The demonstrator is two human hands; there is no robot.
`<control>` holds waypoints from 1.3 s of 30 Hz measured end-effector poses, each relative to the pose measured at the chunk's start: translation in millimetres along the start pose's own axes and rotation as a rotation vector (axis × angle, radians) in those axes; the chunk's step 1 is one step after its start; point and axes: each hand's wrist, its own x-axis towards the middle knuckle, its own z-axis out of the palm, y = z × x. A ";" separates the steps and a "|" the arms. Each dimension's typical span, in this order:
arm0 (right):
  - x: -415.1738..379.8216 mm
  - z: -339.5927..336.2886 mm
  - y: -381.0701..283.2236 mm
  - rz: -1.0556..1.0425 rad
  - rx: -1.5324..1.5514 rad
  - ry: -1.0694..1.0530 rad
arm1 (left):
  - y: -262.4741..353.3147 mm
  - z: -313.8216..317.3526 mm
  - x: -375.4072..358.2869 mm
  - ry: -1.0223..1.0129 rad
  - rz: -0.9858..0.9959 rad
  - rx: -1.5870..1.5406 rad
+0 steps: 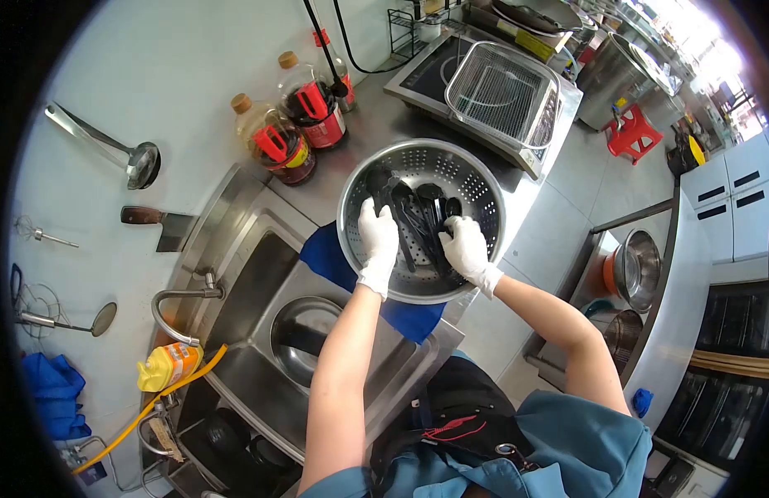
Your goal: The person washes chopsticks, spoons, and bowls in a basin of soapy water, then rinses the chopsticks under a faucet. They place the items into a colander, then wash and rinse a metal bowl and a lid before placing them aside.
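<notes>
A perforated metal colander (351, 270) holds several black kitchen utensils (413, 220), some with spoon-like heads. My left hand (378, 242), in a white glove, reaches over the colander's near-left side. Its fingers are closed around a black utensil (379, 181) at the left of the pile. Opposite it, my right hand (469, 251), also gloved, is inside the right side of the bowl. Those fingers are bent against the black handles at the right of the pile; the fingertips are partly hidden. A blue cloth (413, 319) lies under the colander.
Left of the colander is a steel sink (243, 307) with a metal bowl (285, 319) and a faucet (181, 295). Sauce bottles (272, 145) stand by the wall. Beyond are an induction cooker (430, 75) and a wire basket (505, 91). A cleaver (175, 231) hangs on the wall.
</notes>
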 end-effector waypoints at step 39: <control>-7.7 -44.2 -53.8 -0.305 0.054 -0.148 | 25.7 -104.7 -27.7 0.088 0.158 0.067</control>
